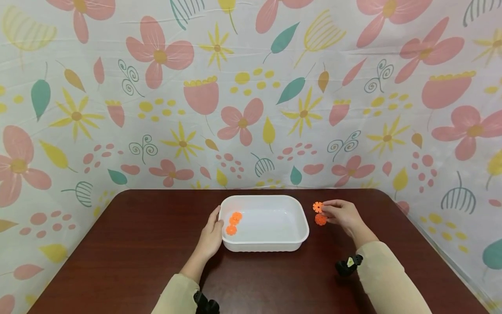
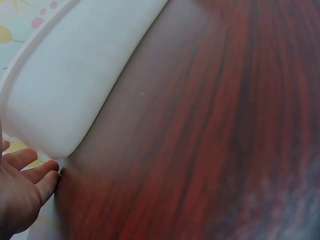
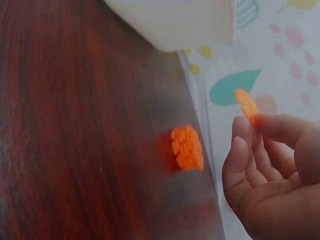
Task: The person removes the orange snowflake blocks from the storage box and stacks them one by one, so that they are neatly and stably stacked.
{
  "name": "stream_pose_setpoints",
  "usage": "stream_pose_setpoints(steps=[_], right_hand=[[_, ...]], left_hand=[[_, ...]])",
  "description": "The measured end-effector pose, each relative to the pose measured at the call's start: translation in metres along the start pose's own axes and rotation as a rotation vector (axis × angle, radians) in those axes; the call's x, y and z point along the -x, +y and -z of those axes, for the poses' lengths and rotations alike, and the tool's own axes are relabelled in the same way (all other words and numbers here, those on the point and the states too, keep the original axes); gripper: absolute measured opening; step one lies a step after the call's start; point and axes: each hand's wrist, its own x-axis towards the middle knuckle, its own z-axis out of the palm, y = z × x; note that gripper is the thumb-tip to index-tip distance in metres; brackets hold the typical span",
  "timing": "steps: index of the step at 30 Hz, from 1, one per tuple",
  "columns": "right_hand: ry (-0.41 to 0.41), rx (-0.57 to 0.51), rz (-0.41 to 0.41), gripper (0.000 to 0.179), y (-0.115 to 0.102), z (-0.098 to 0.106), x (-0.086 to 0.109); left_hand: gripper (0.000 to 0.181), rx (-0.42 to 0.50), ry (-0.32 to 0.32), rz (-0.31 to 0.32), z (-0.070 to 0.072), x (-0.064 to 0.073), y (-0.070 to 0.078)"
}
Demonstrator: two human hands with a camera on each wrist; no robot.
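Observation:
My left hand [image 1: 211,234] holds the left end of a white plastic basin [image 1: 264,247], thumb at the rim and fingers against the outer wall. In the left wrist view, its fingers [image 2: 46,186] reach the basin's lower corner. Three orange flower-shaped plastic discs [image 1: 231,230] lie inside the basin at its left end. Right of the basin, my right hand [image 1: 345,216] pinches one more orange disc [image 3: 246,104] between thumb and fingertips, raised above the table. Just below it, a small stack of orange discs [image 3: 187,148] stands on the table.
The dark red-brown wooden table [image 1: 137,257] has its far edge just behind the basin. A white cloth with pink, yellow and green flower prints [image 1: 243,122] hangs behind it. Black wrist devices [image 1: 349,265] sit at both cuffs.

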Motion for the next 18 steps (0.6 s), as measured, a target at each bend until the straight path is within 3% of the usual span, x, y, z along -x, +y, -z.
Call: stream_pose_setpoints(steps=[18], right_hand=[[0.007,0.007,-0.044,0.045,0.018,0.013,0.003]], left_hand=[[0.050,-0.008,-0.007,0.003,0.001,0.000,0.001]])
